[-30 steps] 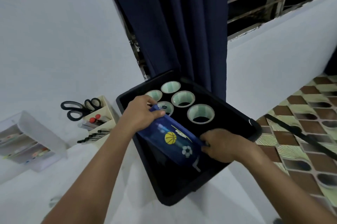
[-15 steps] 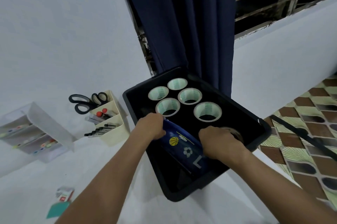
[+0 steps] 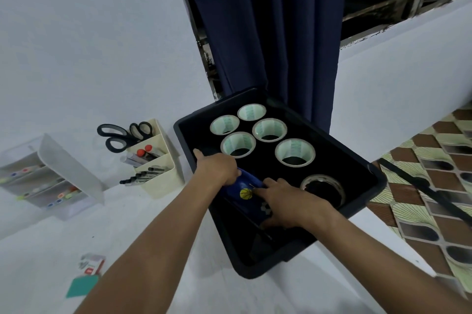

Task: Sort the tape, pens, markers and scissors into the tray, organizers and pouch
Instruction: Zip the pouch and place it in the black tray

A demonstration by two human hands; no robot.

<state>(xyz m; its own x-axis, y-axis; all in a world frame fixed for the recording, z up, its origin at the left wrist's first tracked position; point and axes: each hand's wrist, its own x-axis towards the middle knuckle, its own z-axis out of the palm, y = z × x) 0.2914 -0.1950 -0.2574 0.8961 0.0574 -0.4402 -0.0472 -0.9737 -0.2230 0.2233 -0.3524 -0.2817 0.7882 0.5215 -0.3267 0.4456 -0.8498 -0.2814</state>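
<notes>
A blue pouch (image 3: 246, 192) with ball prints lies low in the black tray (image 3: 362, 207), near its left wall. My left hand (image 3: 217, 166) grips the pouch's far end and my right hand (image 3: 288, 201) presses on its near end. Several tape rolls (image 3: 295, 152) stand in the tray's far half, and one clear roll (image 3: 322, 185) sits just right of my right hand. Black scissors (image 3: 122, 133), markers and pens stick out of the cream organizer (image 3: 163, 178) to the left.
A clear drawer organizer (image 3: 51, 178) with coloured markers stands at far left. A small box and a teal card (image 3: 83, 285) lie on the white table at lower left. A dark curtain (image 3: 268, 32) hangs behind the tray; the patterned floor (image 3: 434, 186) lies to the right.
Both hands have lowered the pouch deeper into the tray and toward its left wall. My right hand has slid up over the pouch, uncovering the clear tape roll.
</notes>
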